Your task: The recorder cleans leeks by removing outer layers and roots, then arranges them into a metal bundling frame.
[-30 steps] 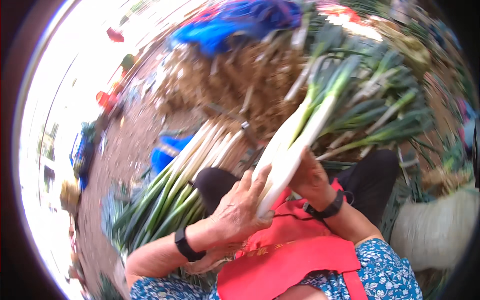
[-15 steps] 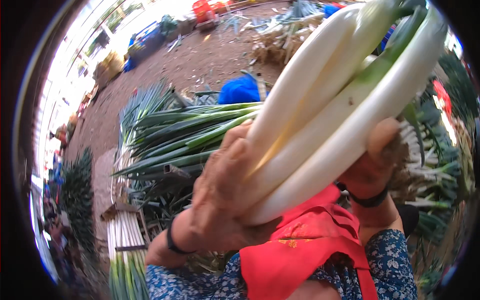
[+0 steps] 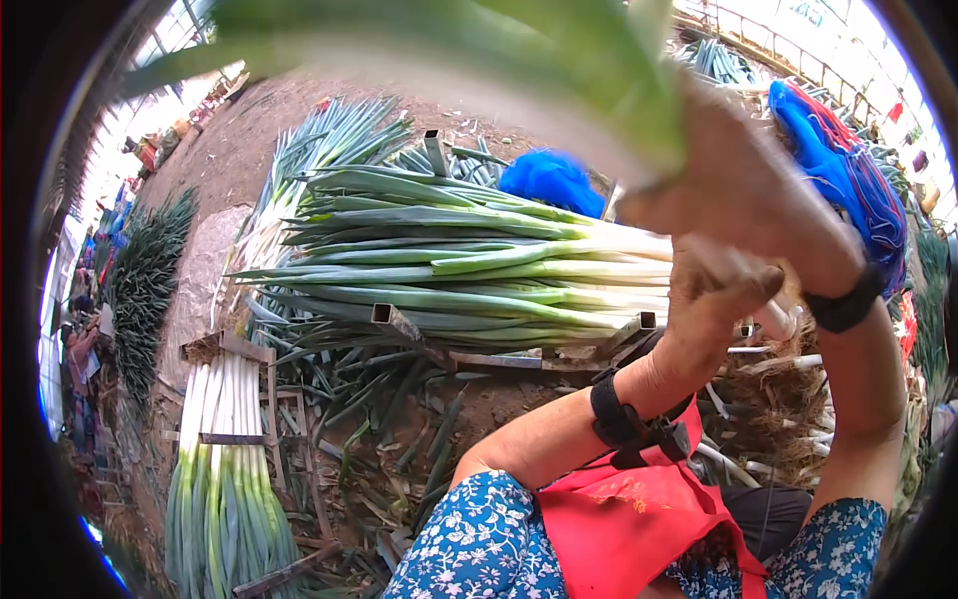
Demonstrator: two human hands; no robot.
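Note:
A motion-smeared leek [image 3: 599,90], green and whitish, crosses the top of the view close to the camera. My right hand [image 3: 738,190], also blurred, is closed around it near its right end. Below, my left hand [image 3: 699,314] is beside the white ends of a large bundle of leeks [image 3: 459,265] lying sideways in a metal frame [image 3: 499,359]. Its thumb sticks out to the right, while its fingers are partly hidden behind my right hand. Whether it grips any of those stalks, I cannot tell.
At the lower left, more leeks [image 3: 215,509] lie in another frame [image 3: 239,439]. A blue bundle of netting [image 3: 554,180] sits behind the large bundle, and blue and red netting [image 3: 838,160] lies at the right. Rooted leeks [image 3: 778,399] are piled beside my right arm.
Both hands held thick white leeks in front of me. Now my left hand is off them and lower, by the framed bundle. My right hand has risen with a leek; the view has shifted.

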